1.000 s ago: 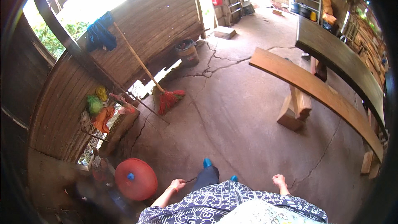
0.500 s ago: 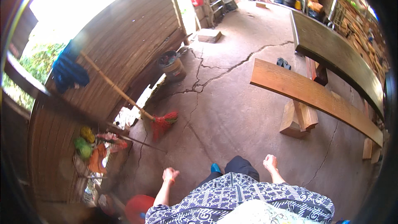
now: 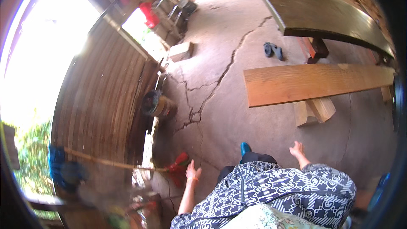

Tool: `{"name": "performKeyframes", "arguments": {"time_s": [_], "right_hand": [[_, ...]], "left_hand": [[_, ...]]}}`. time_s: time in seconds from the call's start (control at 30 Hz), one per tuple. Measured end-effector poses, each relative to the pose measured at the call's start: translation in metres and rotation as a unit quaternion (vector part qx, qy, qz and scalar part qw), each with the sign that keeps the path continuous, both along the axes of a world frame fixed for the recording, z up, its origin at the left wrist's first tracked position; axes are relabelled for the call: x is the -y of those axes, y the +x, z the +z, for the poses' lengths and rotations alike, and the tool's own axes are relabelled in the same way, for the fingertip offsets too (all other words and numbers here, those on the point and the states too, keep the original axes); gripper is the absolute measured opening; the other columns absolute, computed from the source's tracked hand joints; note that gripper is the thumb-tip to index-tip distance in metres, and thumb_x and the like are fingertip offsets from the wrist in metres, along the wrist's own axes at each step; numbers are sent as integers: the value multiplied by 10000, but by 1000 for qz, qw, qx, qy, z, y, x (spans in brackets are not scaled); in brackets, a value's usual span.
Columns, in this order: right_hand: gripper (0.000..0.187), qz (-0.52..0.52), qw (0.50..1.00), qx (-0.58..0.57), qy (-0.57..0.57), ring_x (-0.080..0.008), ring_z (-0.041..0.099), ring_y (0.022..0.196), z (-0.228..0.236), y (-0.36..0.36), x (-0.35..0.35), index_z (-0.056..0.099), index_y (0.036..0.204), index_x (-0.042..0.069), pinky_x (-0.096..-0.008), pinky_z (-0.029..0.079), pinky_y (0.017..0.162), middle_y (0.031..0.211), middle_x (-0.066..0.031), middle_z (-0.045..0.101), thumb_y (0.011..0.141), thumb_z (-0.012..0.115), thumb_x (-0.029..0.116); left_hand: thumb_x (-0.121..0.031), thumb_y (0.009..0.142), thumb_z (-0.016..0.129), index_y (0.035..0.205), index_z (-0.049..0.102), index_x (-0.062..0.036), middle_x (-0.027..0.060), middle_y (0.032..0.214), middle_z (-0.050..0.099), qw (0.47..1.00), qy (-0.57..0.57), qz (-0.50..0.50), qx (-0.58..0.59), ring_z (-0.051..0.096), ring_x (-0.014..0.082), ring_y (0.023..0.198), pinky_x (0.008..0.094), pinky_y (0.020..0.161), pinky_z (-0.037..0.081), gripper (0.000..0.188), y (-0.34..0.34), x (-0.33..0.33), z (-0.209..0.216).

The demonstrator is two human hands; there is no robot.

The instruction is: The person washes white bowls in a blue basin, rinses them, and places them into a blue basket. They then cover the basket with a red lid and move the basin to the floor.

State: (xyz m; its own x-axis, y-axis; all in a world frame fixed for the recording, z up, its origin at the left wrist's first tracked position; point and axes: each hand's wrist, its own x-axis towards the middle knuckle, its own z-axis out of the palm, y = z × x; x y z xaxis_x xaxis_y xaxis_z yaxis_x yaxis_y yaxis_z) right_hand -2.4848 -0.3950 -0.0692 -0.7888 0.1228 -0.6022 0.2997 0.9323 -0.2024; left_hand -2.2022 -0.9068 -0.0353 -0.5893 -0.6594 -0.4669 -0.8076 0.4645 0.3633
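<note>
My left hand (image 3: 193, 172) swings in front of my body with its fingers apart, holding nothing. In the picture it lies just beside a red-headed broom (image 3: 177, 164), which leans by the wall with a bamboo handle. My right hand (image 3: 297, 149) also hangs free, fingers loosely stretched and nothing in them. Nearest to it is a pale wooden block support (image 3: 313, 113) under a long brown plank bench (image 3: 313, 82). Neither hand touches anything.
A long dark table (image 3: 326, 15) stands beyond the bench, with grey sandals (image 3: 273, 51) on the cracked concrete floor (image 3: 224, 114) nearby. At the left are a plank wall (image 3: 99, 93), a bucket (image 3: 163, 106) and a pale block (image 3: 181, 51). A blue shoe (image 3: 245, 148) shows on my foot.
My view has turned and moved forward, so the bench and table appear nearer. Both hands have loosened from curled to more open fingers. The broom now sits lower in view.
</note>
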Motion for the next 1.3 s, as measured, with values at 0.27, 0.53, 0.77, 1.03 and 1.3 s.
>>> {"name": "performKeyframes", "arguments": {"time_s": [0.27, 0.53, 0.77, 1.03, 1.3], "right_hand": [[632, 81, 962, -239, -101, -390, 336, 1291, 1, -195, 147, 428, 1316, 75, -472, 279, 1085, 1385, -247, 362, 756, 699, 185], [649, 47, 948, -313, -18, -425, 283, 1310, 10, -311, 242, 395, 1347, 108, -477, 276, 1090, 1431, -222, 297, 767, 680, 172], [680, -51, 960, -274, -11, -447, 248, 1321, 3, -332, 273, 382, 1356, 102, -512, 236, 1098, 1433, -238, 275, 751, 688, 156], [652, -199, 954, -217, 60, -400, 179, 1375, 21, -379, 228, 365, 1378, 111, -457, 190, 1133, 1487, -194, 221, 794, 636, 216], [780, -229, 904, -342, 115, -387, 224, 1360, 54, -548, 181, 324, 1381, 11, -453, 213, 1120, 1456, -246, 251, 747, 723, 228]], "left_hand": [[-298, 706, 681, 1403, 364, -82, 208, 1352, 460, 979, 175, 73, 81, 441, 328, 1257, 387, 1037, 372, 795, 1, 24, -11], [-280, 697, 685, 1374, 406, -69, 210, 1306, 503, 978, 184, 42, 85, 489, 327, 1208, 380, 1008, 403, 762, -68, 161, -56], [-265, 689, 690, 1348, 442, -58, 211, 1266, 541, 992, 88, -59, 74, 531, 326, 1165, 373, 983, 431, 734, -232, 346, -82], [-220, 703, 676, 1323, 466, -40, 212, 1236, 566, 995, -28, -91, 4, 559, 317, 1137, 360, 969, 440, 680, -538, 450, -62], [-319, 717, 692, 1264, 535, -50, 214, 1193, 587, 963, 94, -247, -42, 543, 338, 1145, 395, 974, 432, 629, -727, 392, -76]]}}
